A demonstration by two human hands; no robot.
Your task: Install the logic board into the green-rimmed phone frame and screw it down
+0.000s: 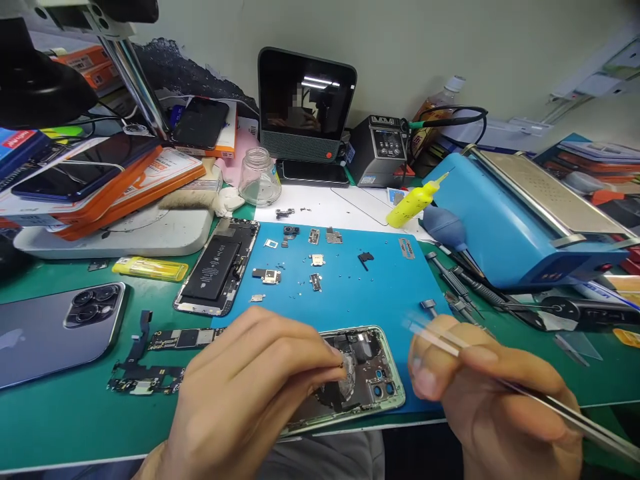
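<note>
My left hand (255, 380) is closed in a pinch over a gutted phone housing (395, 393) with a pale green edge. What its fingertips hold, if anything, is too small to make out. My right hand (495, 393) grips metal tweezers (560, 407) to the right of the housing, their tips blurred and pointing up to the left. Part of the housing is hidden behind my left hand. Beyond it, a blue mat (345, 293) carries small phone parts, among them a metal bracket (315, 283) and a black piece (366, 260).
At left lie an opened phone with its battery (213, 270), a circuit board (185, 339), a dark phone (60, 327) and a yellow lighter (150, 269). Behind stand a glass jar (260, 180), a screen (307, 100) and a yellow bottle (411, 205). A blue machine (505, 233) occupies the right.
</note>
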